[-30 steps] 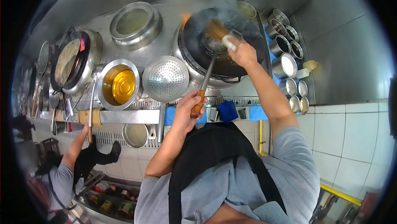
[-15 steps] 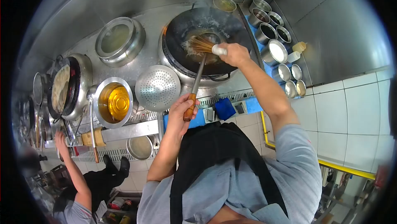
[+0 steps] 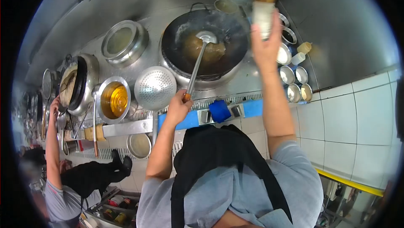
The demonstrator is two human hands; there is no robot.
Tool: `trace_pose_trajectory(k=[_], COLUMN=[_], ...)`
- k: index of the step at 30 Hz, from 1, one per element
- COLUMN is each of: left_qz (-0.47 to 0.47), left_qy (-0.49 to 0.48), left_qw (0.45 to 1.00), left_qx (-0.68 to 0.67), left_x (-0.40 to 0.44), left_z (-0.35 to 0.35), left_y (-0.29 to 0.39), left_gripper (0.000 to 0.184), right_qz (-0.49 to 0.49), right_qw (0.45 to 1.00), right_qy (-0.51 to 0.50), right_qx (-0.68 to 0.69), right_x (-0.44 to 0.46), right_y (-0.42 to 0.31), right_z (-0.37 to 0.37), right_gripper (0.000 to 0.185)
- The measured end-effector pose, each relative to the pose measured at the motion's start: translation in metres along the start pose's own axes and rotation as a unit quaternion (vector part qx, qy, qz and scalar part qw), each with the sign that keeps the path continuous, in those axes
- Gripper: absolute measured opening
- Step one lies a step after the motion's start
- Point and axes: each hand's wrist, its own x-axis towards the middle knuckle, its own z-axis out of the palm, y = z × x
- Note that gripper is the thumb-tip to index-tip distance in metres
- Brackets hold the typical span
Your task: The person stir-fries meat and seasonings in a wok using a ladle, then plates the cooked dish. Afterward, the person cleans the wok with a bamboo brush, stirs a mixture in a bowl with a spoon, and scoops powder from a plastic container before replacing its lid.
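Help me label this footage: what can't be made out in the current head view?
Head view:
Brush: bristle tips cut off by the top edge.
Ladle: handle end hidden by the left hand.
Metal pots: some partly hidden by the right hand.
Tins at lower left: labels too small to read.

This is a kitchen of the restaurant kind, with a long stainless-steel table (image 3: 149,53) carrying a large round black wok (image 3: 174,45), a wide silver perforated strainer (image 3: 155,88) and a deep steel pot (image 3: 106,109) of golden liquid. Small round steel containers (image 3: 287,75) line the right side, beside glossy white wall tiles (image 3: 340,112). Farther left, a second person in a grey short-sleeved shirt (image 3: 63,202) stands at another black wok (image 3: 78,91).
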Motion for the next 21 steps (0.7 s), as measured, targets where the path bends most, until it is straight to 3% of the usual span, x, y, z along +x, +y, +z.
trace_pose_trajectory(k=[2,4,5,7,8,13,15,21], left_qz=[0.039,0.082,0.104,0.116,0.113,0.056,0.039,0.015], left_qy=[0.053,0.115,0.144,0.156,0.160,0.082,0.042,-0.002], left_qw=[0.997,0.987,0.979,0.972,0.971,0.989,0.997,0.998], left_qx=[0.045,0.081,0.098,0.132,0.139,0.106,0.054,0.056], left_x=[-0.016,-0.036,-0.049,-0.070,-0.075,-0.116,-0.116,-0.078], left_z=[0.023,0.046,0.058,0.075,0.084,0.141,0.173,0.284], left_y=[0.010,0.029,0.043,0.056,0.058,0.050,0.038,-0.041], left_gripper=[0.048,0.047,0.047,0.051,0.051,0.054,0.054,0.049], right_qz=[-0.009,0.184,0.293,0.320,0.332,0.414,0.531,0.511], right_qw=[0.998,0.936,0.890,0.924,0.924,0.883,0.814,0.834], right_qy=[-0.054,-0.285,-0.346,-0.209,-0.187,-0.163,-0.159,-0.119], right_qx=[-0.032,-0.088,-0.050,-0.014,0.024,0.147,0.170,0.170], right_x=[-0.037,-0.076,-0.091,-0.133,-0.148,-0.221,-0.217,-0.221], right_y=[0.034,0.065,0.086,0.113,0.132,0.154,0.125,0.104], right_z=[0.012,0.003,-0.006,-0.050,-0.077,-0.253,-0.304,-0.348], right_gripper=[0.082,0.075,0.074,0.071,0.069,0.063,0.063,0.066])
